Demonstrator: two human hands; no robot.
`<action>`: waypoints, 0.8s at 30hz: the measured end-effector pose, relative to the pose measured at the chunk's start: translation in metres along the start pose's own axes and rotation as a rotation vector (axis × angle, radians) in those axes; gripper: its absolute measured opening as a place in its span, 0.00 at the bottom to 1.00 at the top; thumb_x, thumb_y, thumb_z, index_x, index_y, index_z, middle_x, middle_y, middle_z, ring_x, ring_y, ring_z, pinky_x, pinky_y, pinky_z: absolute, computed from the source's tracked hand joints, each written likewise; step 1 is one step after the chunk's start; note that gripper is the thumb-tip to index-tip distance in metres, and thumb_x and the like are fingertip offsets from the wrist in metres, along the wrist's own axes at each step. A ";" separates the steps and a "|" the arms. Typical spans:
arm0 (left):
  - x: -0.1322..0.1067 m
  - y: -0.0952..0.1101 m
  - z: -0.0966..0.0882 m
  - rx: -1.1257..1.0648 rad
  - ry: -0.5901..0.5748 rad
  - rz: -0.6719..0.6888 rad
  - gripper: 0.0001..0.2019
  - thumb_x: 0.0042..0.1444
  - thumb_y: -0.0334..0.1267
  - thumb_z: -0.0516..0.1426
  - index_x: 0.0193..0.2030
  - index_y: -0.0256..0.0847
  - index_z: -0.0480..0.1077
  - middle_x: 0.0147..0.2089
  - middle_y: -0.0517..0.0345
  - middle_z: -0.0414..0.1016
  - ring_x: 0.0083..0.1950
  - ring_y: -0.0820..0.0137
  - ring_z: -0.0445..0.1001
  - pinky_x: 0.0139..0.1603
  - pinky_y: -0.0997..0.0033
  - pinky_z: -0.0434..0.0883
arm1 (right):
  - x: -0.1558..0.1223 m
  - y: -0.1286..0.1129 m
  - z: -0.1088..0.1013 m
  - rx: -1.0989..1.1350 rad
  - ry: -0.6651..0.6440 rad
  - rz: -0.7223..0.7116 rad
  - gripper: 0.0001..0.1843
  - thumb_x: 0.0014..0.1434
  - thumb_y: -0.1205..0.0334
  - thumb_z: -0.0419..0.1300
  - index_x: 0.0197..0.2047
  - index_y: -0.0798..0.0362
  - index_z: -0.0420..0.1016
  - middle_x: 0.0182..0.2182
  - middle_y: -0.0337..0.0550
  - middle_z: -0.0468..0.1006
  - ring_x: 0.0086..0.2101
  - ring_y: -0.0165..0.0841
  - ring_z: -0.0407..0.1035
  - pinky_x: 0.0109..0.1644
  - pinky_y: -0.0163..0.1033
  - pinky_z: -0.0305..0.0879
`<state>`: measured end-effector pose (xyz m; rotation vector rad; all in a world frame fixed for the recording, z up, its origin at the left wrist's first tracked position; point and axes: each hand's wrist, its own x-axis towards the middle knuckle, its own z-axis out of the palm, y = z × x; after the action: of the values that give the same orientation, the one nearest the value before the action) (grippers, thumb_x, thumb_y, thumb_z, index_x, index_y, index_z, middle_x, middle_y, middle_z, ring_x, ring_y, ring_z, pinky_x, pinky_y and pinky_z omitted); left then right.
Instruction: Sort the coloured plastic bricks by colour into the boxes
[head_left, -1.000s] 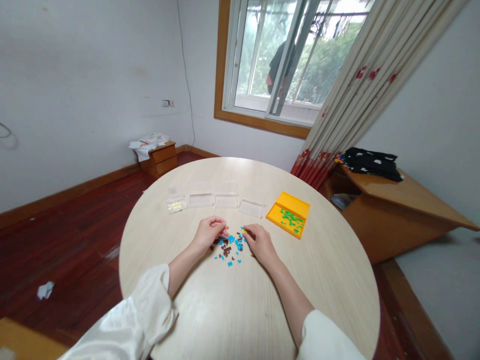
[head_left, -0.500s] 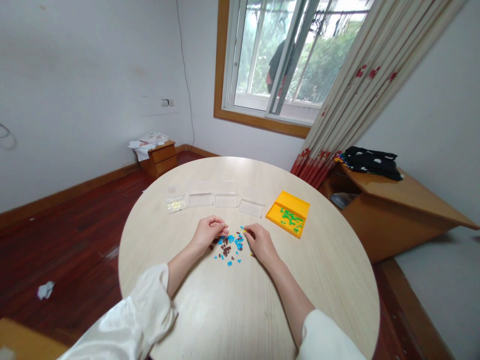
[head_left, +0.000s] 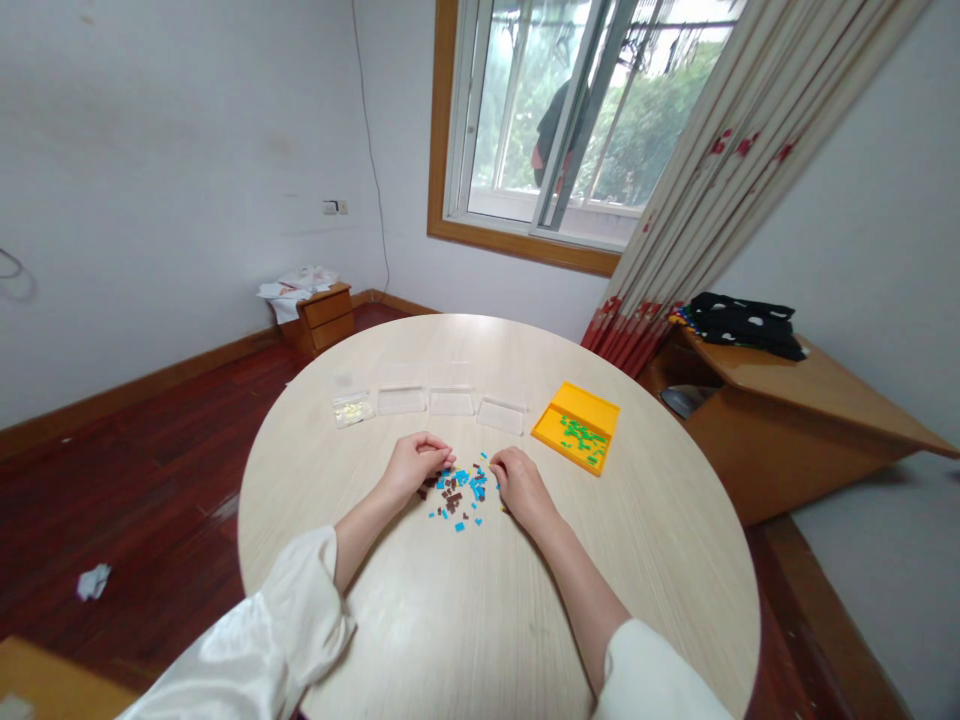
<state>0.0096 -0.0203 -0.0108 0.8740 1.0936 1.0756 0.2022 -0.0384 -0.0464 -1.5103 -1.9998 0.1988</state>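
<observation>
Both hands are down at the pile, right in the middle of the desk (head_left: 450,630)! The left hand (head_left: 412,468) works the left edge, thumb and forefinger pressed together at the tips, the other fingers curled in behind; whether a piece sits in that pinch is too small to tell. Brown pieces (head_left: 453,500) lie just below it, some close in under the palm. Over to the right hand (head_left: 519,482), at the opposite edge of the pile, fingers bent and pointing down at the desk: can't tell whether the tips meet or hold anything there. Blue pieces (head_left: 478,488) fill the gap between the hands, mixed in with the brown, and a lone blue square (head_left: 460,527) lies out on the near side. A small yellow piece (head_left: 502,510) peeks out beside the right palm.

Beyond the hands, a row: a clear bag (head_left: 352,409) with pale yellow bits inside at the left, then three clear boxes, the left box (head_left: 401,402), the middle box (head_left: 451,403) and the right box (head_left: 501,417), which sits slightly nearer. And farther right, the yellow case (head_left: 587,403) lies open and angled, green pieces (head_left: 580,436) scattered across its near half.
</observation>
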 end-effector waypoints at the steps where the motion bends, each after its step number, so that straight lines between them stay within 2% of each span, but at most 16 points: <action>1: 0.000 0.000 0.000 0.009 0.004 -0.001 0.11 0.39 0.30 0.66 0.26 0.34 0.68 0.25 0.52 0.78 0.26 0.71 0.77 0.27 0.77 0.71 | 0.000 0.000 0.000 -0.008 -0.005 0.001 0.08 0.57 0.72 0.52 0.29 0.54 0.69 0.29 0.44 0.72 0.34 0.34 0.66 0.40 0.38 0.62; 5: -0.002 0.002 -0.001 0.058 0.015 0.009 0.13 0.38 0.35 0.67 0.27 0.35 0.67 0.25 0.52 0.77 0.25 0.69 0.76 0.17 0.80 0.65 | -0.001 0.000 0.000 -0.035 -0.020 -0.002 0.08 0.57 0.72 0.51 0.30 0.54 0.68 0.29 0.44 0.71 0.34 0.35 0.65 0.41 0.38 0.62; 10: -0.001 0.001 -0.002 0.098 0.016 0.013 0.13 0.39 0.37 0.66 0.29 0.35 0.68 0.25 0.54 0.77 0.23 0.70 0.75 0.14 0.81 0.63 | -0.001 -0.004 -0.004 0.037 0.041 0.016 0.09 0.57 0.70 0.50 0.28 0.53 0.67 0.28 0.44 0.71 0.33 0.35 0.65 0.39 0.39 0.62; 12: -0.001 0.000 -0.002 0.073 0.011 0.003 0.11 0.40 0.35 0.66 0.29 0.35 0.68 0.25 0.53 0.77 0.24 0.70 0.76 0.16 0.81 0.66 | 0.000 -0.008 -0.007 0.093 0.076 0.029 0.08 0.57 0.69 0.50 0.28 0.53 0.67 0.28 0.44 0.71 0.32 0.35 0.66 0.39 0.39 0.62; 17: -0.003 0.000 0.003 -0.030 -0.022 -0.019 0.07 0.42 0.27 0.65 0.26 0.33 0.69 0.23 0.52 0.77 0.27 0.71 0.77 0.30 0.78 0.74 | 0.001 -0.027 -0.014 0.212 0.159 0.031 0.07 0.56 0.68 0.51 0.29 0.53 0.69 0.28 0.43 0.73 0.30 0.33 0.66 0.36 0.38 0.64; 21: -0.008 0.000 0.008 -0.105 -0.101 -0.131 0.05 0.44 0.23 0.63 0.25 0.31 0.70 0.25 0.50 0.77 0.28 0.72 0.78 0.34 0.77 0.75 | 0.000 -0.046 -0.015 0.290 0.210 0.014 0.08 0.57 0.66 0.52 0.29 0.53 0.69 0.28 0.43 0.73 0.30 0.32 0.67 0.35 0.36 0.64; 24: -0.012 0.000 0.011 -0.153 -0.174 -0.206 0.04 0.44 0.22 0.62 0.25 0.30 0.71 0.25 0.51 0.77 0.29 0.73 0.77 0.36 0.78 0.76 | -0.002 -0.057 -0.014 0.319 0.187 -0.013 0.08 0.58 0.67 0.52 0.30 0.53 0.70 0.28 0.43 0.73 0.31 0.32 0.67 0.36 0.35 0.65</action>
<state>0.0195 -0.0325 -0.0051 0.7025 0.9216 0.8829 0.1637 -0.0625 -0.0098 -1.2645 -1.7359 0.3411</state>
